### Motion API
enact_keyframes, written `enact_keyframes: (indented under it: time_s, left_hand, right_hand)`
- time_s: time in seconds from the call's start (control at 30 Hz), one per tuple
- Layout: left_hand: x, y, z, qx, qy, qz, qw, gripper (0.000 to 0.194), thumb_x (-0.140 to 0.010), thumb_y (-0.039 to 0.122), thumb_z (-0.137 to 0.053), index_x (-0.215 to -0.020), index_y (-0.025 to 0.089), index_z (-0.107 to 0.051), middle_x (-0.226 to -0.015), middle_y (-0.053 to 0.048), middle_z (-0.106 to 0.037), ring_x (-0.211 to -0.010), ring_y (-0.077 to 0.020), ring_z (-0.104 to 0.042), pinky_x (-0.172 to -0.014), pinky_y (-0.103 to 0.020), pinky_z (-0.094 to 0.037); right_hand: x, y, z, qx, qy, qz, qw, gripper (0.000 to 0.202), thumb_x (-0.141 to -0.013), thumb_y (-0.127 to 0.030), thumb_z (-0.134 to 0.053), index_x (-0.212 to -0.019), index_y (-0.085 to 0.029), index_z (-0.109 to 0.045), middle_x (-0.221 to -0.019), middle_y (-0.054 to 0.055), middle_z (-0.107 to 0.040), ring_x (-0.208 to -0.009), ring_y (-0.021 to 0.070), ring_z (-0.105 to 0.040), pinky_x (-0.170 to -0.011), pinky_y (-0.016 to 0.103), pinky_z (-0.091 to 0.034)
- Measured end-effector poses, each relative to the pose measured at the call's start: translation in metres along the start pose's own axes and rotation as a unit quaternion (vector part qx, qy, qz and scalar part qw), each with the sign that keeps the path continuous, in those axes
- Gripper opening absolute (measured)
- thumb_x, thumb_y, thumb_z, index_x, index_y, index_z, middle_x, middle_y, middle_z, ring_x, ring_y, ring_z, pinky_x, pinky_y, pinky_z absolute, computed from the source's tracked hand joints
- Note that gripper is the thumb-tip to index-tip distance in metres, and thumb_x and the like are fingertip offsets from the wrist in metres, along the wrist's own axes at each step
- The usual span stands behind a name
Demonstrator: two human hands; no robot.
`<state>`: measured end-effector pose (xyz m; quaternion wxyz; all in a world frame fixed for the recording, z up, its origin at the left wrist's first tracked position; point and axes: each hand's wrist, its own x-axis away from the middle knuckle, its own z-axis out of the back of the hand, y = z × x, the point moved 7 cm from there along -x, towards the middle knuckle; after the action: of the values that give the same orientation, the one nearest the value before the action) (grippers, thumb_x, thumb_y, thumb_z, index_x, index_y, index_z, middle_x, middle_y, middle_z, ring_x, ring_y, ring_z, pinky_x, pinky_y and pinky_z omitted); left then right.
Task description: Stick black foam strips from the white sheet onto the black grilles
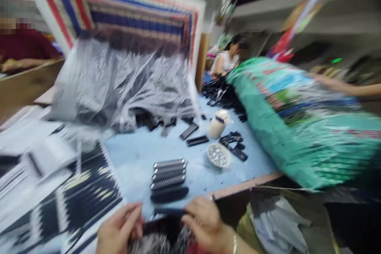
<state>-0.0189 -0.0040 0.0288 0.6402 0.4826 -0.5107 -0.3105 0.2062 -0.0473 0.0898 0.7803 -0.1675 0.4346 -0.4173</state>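
Observation:
At the front edge of the blue table top (133, 154), my right hand (206, 220) is closed on the end of a dark strip-shaped piece (168, 211). My left hand (120, 228) is at the left of that piece, its fingers bent together; what they hold, if anything, is too blurred to tell. Just beyond my hands lies a stack of black ribbed pieces (169, 172) in a row. A white bowl (218, 155) of small shiny parts sits to the right, with a cream bottle (217, 127) behind it. Two dark flat pieces (197, 140) lie near the bottle.
Grey plastic sheeting (125, 83) covers a striped box at the back. A large green sack (282, 127), touched by another person's arm (342, 85), leans at the right edge. Papers (38, 154) lie left. Another person (226, 59) is farther back.

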Motion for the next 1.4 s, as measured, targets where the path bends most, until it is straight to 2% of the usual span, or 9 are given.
enact_keyframes:
  time_s: [0.07, 0.2, 0.4, 0.6, 0.77, 0.9, 1.0, 1.23, 1.4]
  left_hand:
    - [-0.003, -0.001, 0.009, -0.017, -0.034, -0.061, 0.997, 0.03, -0.058, 0.042, -0.079, -0.073, 0.018, -0.07, -0.054, -0.001, -0.063, -0.045, -0.0155, -0.054, -0.047, -0.027, -0.045]
    - [-0.005, 0.011, 0.021, -0.153, 0.031, -0.199, 0.967, 0.014, -0.06, 0.029, -0.074, -0.07, 0.018, -0.072, -0.059, -0.002, -0.068, -0.054, -0.0157, -0.06, -0.057, -0.024, -0.049]
    - [-0.008, 0.02, -0.009, -0.237, -0.002, -0.37, 0.898, 0.01, -0.074, 0.025, -0.064, -0.078, 0.018, -0.07, -0.064, -0.001, -0.068, -0.056, -0.015, -0.062, -0.056, -0.023, -0.051]
    - [-0.003, 0.015, -0.032, -0.291, -0.065, -0.477, 0.827, 0.012, -0.079, 0.021, -0.062, -0.088, 0.017, -0.067, -0.078, -0.006, -0.072, -0.069, -0.0187, -0.068, -0.064, -0.028, -0.055]
    - [-0.004, 0.013, -0.029, -0.296, -0.089, -0.453, 0.836, 0.011, -0.078, 0.022, -0.064, -0.087, 0.017, -0.067, -0.075, -0.004, -0.071, -0.065, -0.0171, -0.067, -0.06, -0.026, -0.055]
    - [-0.024, 0.012, -0.018, -0.282, -0.037, -0.387, 0.877, 0.017, -0.074, 0.023, -0.066, -0.09, 0.016, -0.068, -0.069, -0.002, -0.07, -0.056, -0.0141, -0.064, -0.054, -0.023, -0.054]
    - [-0.036, 0.012, -0.023, -0.287, -0.034, -0.382, 0.878, 0.019, -0.072, 0.02, -0.066, -0.089, 0.015, -0.069, -0.068, -0.002, -0.071, -0.055, -0.014, -0.064, -0.054, -0.024, -0.054]
    - [-0.038, 0.011, -0.041, -0.295, -0.092, -0.367, 0.878, 0.017, -0.07, 0.011, -0.063, -0.084, 0.016, -0.071, -0.068, -0.001, -0.071, -0.054, -0.0122, -0.062, -0.054, -0.022, -0.053]
    - [-0.038, 0.011, -0.035, -0.268, -0.082, -0.351, 0.893, 0.024, -0.069, 0.012, -0.065, -0.092, 0.017, -0.072, -0.076, -0.002, -0.074, -0.06, -0.0137, -0.065, -0.059, -0.023, -0.055]
  right_hand:
    - [0.01, 0.017, 0.008, 0.01, 0.025, -0.047, 0.999, 0.014, -0.088, -0.019, -0.058, -0.098, -0.021, -0.067, -0.077, 0.006, -0.068, -0.07, 0.0193, -0.064, -0.063, 0.032, -0.055]
    - [0.008, 0.049, 0.025, 0.004, 0.033, -0.096, 0.995, 0.013, -0.086, -0.021, -0.061, -0.095, -0.022, -0.069, -0.081, 0.007, -0.07, -0.074, 0.0187, -0.068, -0.065, 0.028, -0.056]
    - [-0.019, 0.072, 0.021, 0.019, 0.014, -0.09, 0.996, 0.013, -0.087, -0.028, -0.059, -0.087, -0.02, -0.069, -0.074, 0.006, -0.071, -0.067, 0.0192, -0.068, -0.06, 0.028, -0.056]
    - [-0.025, 0.069, -0.006, 0.008, -0.04, -0.055, 0.998, 0.012, -0.089, -0.024, -0.056, -0.09, -0.019, -0.066, -0.074, 0.006, -0.069, -0.067, 0.0182, -0.067, -0.059, 0.028, -0.055]
    - [-0.025, 0.062, -0.008, 0.007, -0.053, -0.034, 0.998, 0.011, -0.089, -0.021, -0.055, -0.093, -0.018, -0.065, -0.075, 0.006, -0.069, -0.068, 0.0177, -0.066, -0.061, 0.028, -0.055]
    - [-0.038, 0.068, -0.001, 0.036, -0.006, -0.02, 0.999, 0.014, -0.088, -0.018, -0.055, -0.097, -0.018, -0.065, -0.081, 0.007, -0.068, -0.073, 0.0184, -0.066, -0.065, 0.03, -0.056]
    - [-0.044, 0.073, -0.003, 0.048, 0.009, -0.002, 0.999, 0.014, -0.088, -0.016, -0.055, -0.097, -0.018, -0.064, -0.08, 0.008, -0.067, -0.072, 0.0186, -0.065, -0.064, 0.03, -0.055]
    - [-0.036, 0.078, -0.009, 0.047, -0.075, -0.014, 0.996, 0.013, -0.088, -0.015, -0.053, -0.093, -0.017, -0.064, -0.076, 0.006, -0.062, -0.067, 0.0177, -0.062, -0.059, 0.03, -0.053]
    - [-0.036, 0.076, -0.007, 0.051, -0.063, -0.009, 0.997, 0.015, -0.087, -0.016, -0.054, -0.095, -0.018, -0.066, -0.086, 0.01, -0.068, -0.078, 0.0202, -0.066, -0.068, 0.033, -0.057]
